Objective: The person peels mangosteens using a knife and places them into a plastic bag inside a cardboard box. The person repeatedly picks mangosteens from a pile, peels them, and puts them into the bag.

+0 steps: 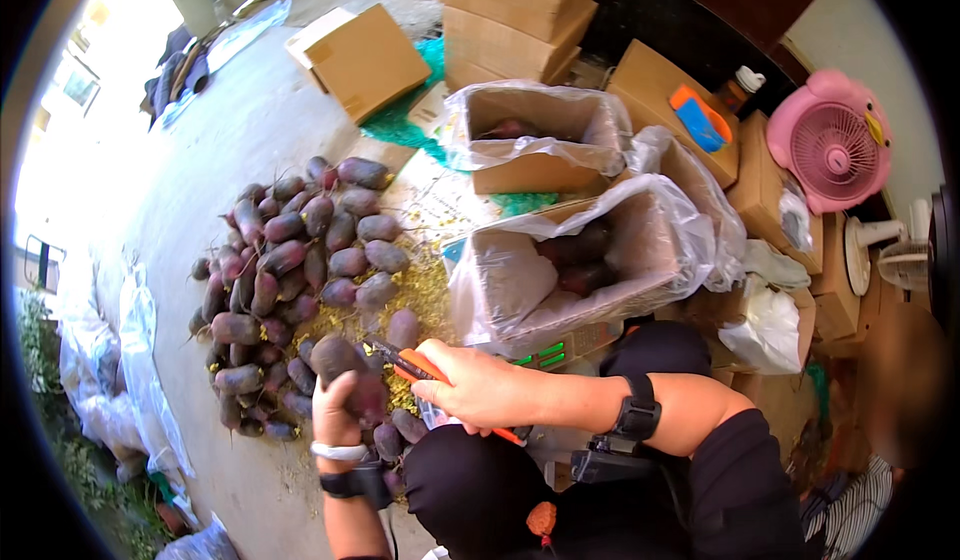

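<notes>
My left hand (337, 417) grips a large dark purple root vegetable (337, 359), likely a radish. In my right hand (472, 387) are orange-handled pruning shears (409, 362), their dark tip pointing at that root from close beside it. Whether the blades touch it cannot be made out. Beyond my hands lies a broad pile of similar purple roots (283, 260) on the concrete floor, with yellowish leaf scraps (420, 282) along its right side. A plastic-lined carton (517, 320) to the right holds a few roots.
Green digits glow on a scale (551, 353) by the lined carton. Behind it stand another lined carton (540, 173) and stacked cardboard boxes (510, 16). A pink fan (832, 147) sits at the right. Clear plastic sheeting (142, 365) lies at the left.
</notes>
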The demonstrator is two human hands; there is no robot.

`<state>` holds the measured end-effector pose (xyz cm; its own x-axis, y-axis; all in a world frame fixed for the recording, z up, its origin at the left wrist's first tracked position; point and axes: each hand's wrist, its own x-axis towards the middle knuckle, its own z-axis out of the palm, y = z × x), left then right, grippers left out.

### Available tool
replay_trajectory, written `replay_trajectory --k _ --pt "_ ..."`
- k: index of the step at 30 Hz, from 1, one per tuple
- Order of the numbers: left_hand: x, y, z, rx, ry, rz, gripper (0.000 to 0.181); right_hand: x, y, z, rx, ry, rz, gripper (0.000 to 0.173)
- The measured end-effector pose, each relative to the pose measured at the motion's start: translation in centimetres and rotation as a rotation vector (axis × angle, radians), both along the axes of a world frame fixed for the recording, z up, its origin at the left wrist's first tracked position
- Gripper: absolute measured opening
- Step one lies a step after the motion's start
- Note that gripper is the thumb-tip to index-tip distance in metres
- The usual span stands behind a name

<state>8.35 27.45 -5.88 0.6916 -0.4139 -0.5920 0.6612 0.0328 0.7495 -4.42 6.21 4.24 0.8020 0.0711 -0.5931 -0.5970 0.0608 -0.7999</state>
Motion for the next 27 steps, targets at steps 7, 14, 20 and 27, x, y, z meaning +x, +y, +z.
replay_trajectory --k 7,14,20,27 --pt "3.0 0.9 5.4 0.118 -0.348 -0.242 0.062 -4.7 -1.9 0.2 -0.279 -0.412 0.070 0.027" --pt "2.6 -13.7 15.2 0.100 -0.701 -0.795 0.090 -10.2 -4.6 4.5 -0.136 -0.390 0.303 0.027" --pt "-5.2 -26.7 15.3 0.148 -1.686 -1.472 0.063 -14.5 -8.1 6.7 -0.132 -0.363 0.378 0.032" --pt "-11.2 -31.4 4.3 0.280 -2.786 -2.085 0.016 -19.8 -12.6 6.7 -0.212 -0.455 -0.039 0.041"
